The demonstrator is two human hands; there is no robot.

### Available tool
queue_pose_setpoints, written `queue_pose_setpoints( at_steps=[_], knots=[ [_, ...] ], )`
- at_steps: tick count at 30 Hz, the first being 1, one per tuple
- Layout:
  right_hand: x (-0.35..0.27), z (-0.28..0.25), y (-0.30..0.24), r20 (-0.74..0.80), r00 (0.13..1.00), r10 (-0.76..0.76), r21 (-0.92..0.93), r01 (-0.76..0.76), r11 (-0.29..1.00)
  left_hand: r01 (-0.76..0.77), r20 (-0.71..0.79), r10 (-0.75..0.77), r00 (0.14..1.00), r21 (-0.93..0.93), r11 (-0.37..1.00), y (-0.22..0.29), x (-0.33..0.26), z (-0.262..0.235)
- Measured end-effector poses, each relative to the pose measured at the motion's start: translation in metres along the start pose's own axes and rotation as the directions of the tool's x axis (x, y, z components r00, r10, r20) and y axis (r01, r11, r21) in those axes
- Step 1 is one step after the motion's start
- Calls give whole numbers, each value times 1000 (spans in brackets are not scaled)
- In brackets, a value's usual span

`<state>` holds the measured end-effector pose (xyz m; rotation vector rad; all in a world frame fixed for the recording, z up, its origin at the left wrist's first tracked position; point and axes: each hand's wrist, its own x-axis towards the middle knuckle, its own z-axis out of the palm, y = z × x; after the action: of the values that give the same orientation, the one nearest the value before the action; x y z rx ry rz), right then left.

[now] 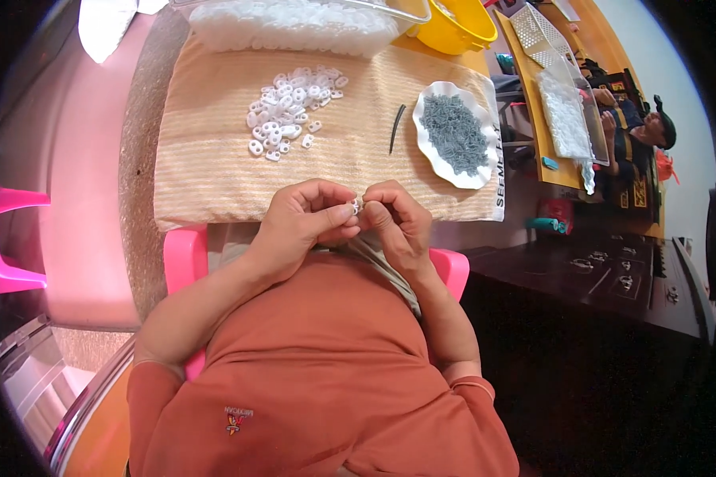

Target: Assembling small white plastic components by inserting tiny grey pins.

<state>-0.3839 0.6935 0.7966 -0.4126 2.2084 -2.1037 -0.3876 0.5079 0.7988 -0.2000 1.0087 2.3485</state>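
Note:
Both my hands meet just in front of the table's near edge. My left hand pinches a small white plastic piece between thumb and fingers. From the other side my right hand closes its thumb and forefinger on the same piece; most of it is hidden by the fingertips. Beyond them on the striped cloth lies a loose pile of white two-holed plastic pieces. To the right, a white wavy-rimmed plate holds many small grey parts. A thin dark rod lies left of the plate.
A clear bin full of white pieces stands at the far edge, beside a yellow basin. Pink chair arms flank me. At right, a person sits by another table with a similar bin. A pink stool stands left.

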Motion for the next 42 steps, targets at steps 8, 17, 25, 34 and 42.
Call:
queue_pose_setpoints(
  at_steps=[8, 17, 25, 34, 42],
  knots=[
    [0, 3, -1, 9, 999, 52, -13, -52, 999, -1, -6, 1, 1000, -5, 1000, 0, 0, -1],
    [-1, 3, 0, -2, 998, 68, -17, -68, 998, -10, -13, 10, 1000, -7, 1000, -1, 0, -1],
    [-2, 3, 2, -6, 998, 59, 6, -59, 998, -6, -1, 6, 1000, -25, 1000, -2, 1, -2],
    [-3, 2, 3, -8, 998, 60, 9, -60, 998, -4, -5, 4, 1000, -24, 1000, -2, 1, -2],
    [-3, 5, 2, -22, 997, 71, 12, -71, 997, 3, -9, -3, 1000, -13, 1000, -2, 1, -2]
  ],
)
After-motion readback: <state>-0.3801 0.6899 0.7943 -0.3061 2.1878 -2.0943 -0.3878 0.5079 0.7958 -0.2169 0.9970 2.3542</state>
